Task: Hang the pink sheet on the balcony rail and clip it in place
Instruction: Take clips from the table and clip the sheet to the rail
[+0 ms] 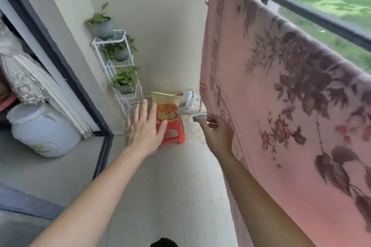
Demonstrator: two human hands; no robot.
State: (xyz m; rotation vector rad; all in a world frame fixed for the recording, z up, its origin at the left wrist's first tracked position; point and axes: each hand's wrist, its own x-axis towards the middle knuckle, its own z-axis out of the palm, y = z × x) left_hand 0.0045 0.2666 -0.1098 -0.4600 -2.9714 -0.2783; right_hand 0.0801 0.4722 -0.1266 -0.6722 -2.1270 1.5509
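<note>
The pink sheet (pixel 281 96) with a dark flower print hangs draped over the dark balcony rail (pixel 313 16) on the right, its left edge falling almost to the floor. My right hand (pixel 217 133) is beside that left edge and grips a metal clip (pixel 202 117) that sticks out to the left. My left hand (pixel 145 124) hovers with straight, spread fingers in front of a yellow-green container (pixel 165 106) of coloured pegs. It holds nothing.
The container stands on a small orange stool (pixel 172 132) in the corner. A white wire rack (pixel 118 66) with three potted plants stands against the wall. A big white jar (pixel 44 128) and a dark sliding-door frame (pixel 66 66) are at the left. Pale tiled floor (pixel 170 186) runs toward me.
</note>
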